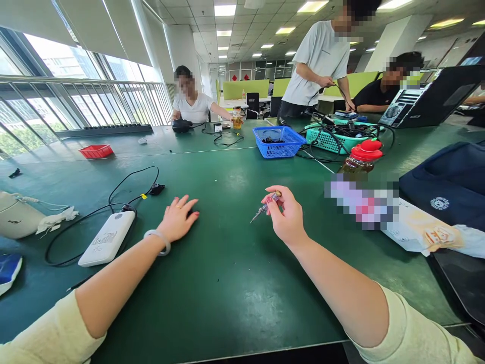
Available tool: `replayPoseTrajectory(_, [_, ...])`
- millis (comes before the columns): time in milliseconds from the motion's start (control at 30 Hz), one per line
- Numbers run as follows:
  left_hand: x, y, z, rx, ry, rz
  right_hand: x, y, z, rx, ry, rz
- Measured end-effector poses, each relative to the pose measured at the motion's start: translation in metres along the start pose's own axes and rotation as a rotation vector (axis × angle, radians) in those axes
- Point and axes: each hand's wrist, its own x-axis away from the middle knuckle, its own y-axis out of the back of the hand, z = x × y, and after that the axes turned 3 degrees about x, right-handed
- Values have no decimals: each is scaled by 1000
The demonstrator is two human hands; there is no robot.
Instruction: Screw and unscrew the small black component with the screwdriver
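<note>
My right hand (286,215) is closed around a small pointed metal tool (261,211), its tip directed down and to the left above the green table (227,263). What kind of tool it is I cannot make out for certain. Palm down on the tabletop, my left hand (178,218) has its fingers apart and holds nothing; a pale bracelet circles its wrist. Left of that hand lies a white power bank (108,238) with a black cable (132,174) looped around it.
A blue basket (278,149), a teal basket (328,140) of cables and a red-lidded jar (359,162) stand farther back. Packages (420,230) and a dark bag (450,187) lie right. A red tray (96,151) sits back left. Three people are across the table.
</note>
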Motion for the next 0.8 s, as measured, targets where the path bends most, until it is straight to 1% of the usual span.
replayPoseTrajectory(67, [-9,4,30,-35,202,-76,0,-1,1,-1,4,14])
replayPoseTrajectory(100, [-12,6,42,-39,277,-106,1,-1,1,0,4,25])
replayPoseTrajectory(167, [-16,10,59,-45,367,-167,1,-1,1,1,2,43])
replayPoseTrajectory(233, [-15,14,69,-54,405,-226,1,-1,1,-1,2,51])
replayPoseTrajectory(333, [-9,22,70,-76,396,-247,1,-1,-1,-6,8,47])
replayPoseTrajectory(467, [1,34,58,-147,357,-284,1,-1,-4,1,12,57])
replayPoseTrajectory(533, [3,36,52,-182,350,-259,1,-2,-4,0,10,68])
replayPoseTrajectory(667, [1,28,50,-282,298,-141,1,-2,-3,-5,9,78])
replayPoseTrajectory(800, [-2,19,58,-311,254,-140,2,-3,-1,-7,9,79])
